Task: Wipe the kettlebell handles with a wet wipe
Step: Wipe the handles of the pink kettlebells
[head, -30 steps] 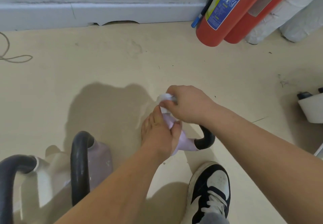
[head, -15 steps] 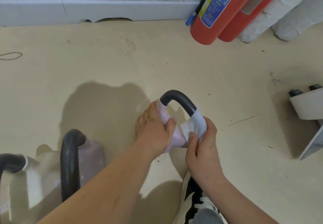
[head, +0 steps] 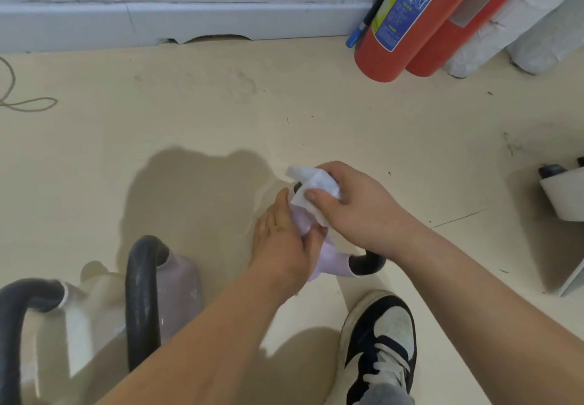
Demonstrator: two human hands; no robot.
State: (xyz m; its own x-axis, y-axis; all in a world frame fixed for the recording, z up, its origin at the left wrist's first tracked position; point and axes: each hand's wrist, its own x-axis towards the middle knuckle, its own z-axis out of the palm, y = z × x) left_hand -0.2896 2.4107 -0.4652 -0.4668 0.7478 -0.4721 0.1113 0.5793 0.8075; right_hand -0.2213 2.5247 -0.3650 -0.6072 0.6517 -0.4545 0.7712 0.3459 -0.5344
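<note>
Both gripping: left hand (head: pixel 284 240) holds the seemingly heavy kettlebell (head: pixel 331 262), right hand (head: pixel 357 205) clamps limp wet wipe (head: pixel 316 183) round handle (head: pixel 368 264) (likely slick).

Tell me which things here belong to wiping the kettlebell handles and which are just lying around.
Job: wet wipe in right hand; lilac kettlebell gripped by left hand; second lilac kettlebell and white kettlebell waiting.
Lying about: fire extinguishers, cord, white unit.
</note>
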